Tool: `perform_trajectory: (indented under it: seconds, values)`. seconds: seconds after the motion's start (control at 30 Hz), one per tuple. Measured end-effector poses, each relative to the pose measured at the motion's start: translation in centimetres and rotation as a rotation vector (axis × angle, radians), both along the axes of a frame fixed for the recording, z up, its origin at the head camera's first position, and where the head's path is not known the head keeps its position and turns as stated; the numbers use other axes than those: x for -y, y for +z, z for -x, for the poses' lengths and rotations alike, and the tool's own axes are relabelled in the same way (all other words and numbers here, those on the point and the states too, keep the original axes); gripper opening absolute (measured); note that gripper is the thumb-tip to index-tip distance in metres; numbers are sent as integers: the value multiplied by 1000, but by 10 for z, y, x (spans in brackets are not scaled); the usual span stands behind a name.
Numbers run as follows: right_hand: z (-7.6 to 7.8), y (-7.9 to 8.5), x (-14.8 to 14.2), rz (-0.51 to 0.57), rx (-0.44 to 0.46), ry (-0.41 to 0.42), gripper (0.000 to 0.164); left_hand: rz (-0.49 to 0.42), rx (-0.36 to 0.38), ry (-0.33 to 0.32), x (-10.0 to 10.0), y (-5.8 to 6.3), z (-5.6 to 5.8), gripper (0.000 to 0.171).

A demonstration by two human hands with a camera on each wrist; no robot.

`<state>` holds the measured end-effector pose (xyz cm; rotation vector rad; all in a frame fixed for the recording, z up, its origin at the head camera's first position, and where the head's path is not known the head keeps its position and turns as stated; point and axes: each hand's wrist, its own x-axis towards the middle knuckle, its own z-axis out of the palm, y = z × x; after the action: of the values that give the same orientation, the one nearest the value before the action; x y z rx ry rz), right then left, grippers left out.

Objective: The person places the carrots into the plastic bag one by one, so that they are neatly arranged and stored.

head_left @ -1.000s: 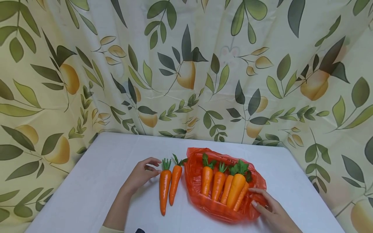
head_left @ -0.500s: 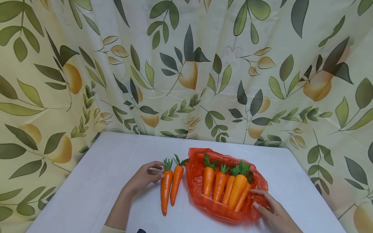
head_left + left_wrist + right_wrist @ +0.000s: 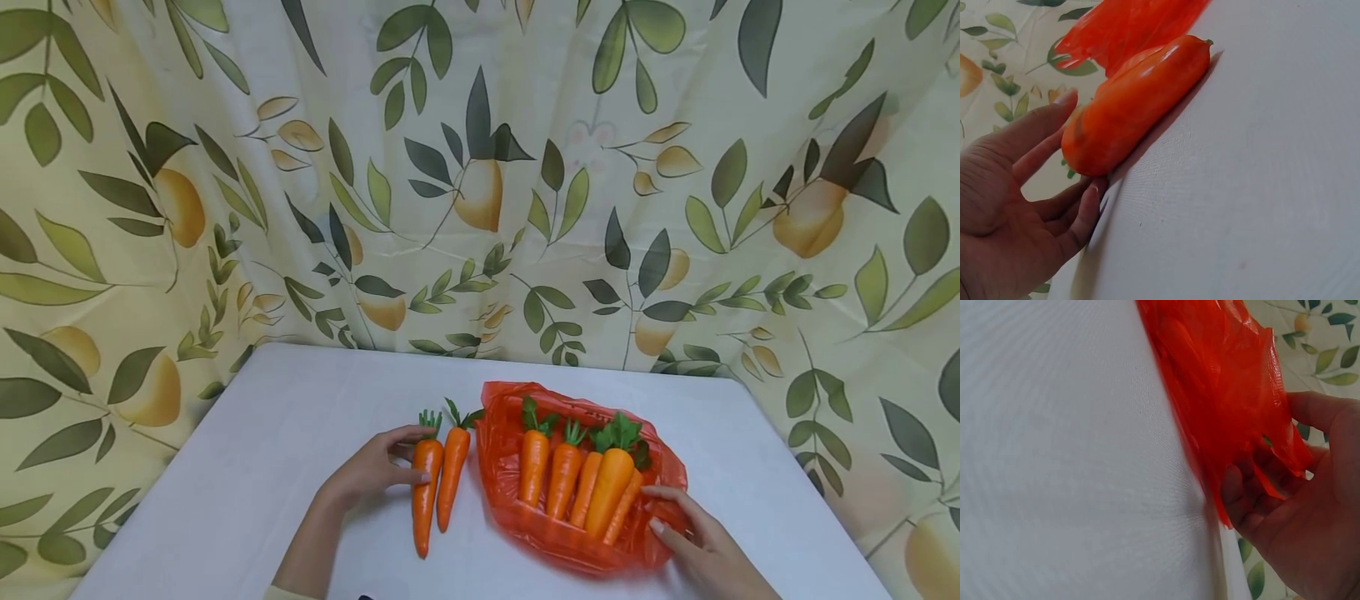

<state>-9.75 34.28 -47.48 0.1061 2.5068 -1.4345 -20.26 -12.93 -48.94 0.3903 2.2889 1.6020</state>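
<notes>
Two orange carrots with green tops lie side by side left of a red plastic bag. My left hand [image 3: 375,468] reaches over the outer carrot [image 3: 425,510], thumb and forefinger spread at its upper end. In the left wrist view, the fingers of the left hand [image 3: 1004,206] stand around the blunt end of that carrot [image 3: 1141,103], not closed on it. The inner carrot [image 3: 452,479] lies beside it. My right hand [image 3: 708,546] holds the right edge of the bag [image 3: 497,475]. In the right wrist view, fingers curl into the thin red plastic [image 3: 1222,387].
Several carrots [image 3: 562,482] lie in a row inside the bag, leafy tops toward the back. The white table [image 3: 315,392] ends at a leaf-and-fruit patterned curtain [image 3: 450,275] behind. A small dark object shows at the bottom edge of the head view.
My left hand has moved right and over the outer carrot, from beside its top to thumb and forefinger overlapping it. The right hand and the bag stay put.
</notes>
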Motion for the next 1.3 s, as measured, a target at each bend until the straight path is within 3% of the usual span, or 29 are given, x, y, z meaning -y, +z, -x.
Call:
perform_trajectory:
  seconds: [0.17,0.4,0.67,1.0,1.3]
  values:
    - [0,0,0,2,-4,-3,54,34,-12,-6,-2,1,-1,67]
    - [0,0,1,5,-6,-4,54,83,-8,33,-5,2,-3,65]
    - [0,1,2,1,-6,-6,54,76,-17,37,-4,1,-2,65]
    - [0,1,0,-2,1,-17,55,70,23,58,-7,7,-4,65]
    - [0,-1,-1,-2,-6,-6,54,41,43,59,-7,5,-6,64]
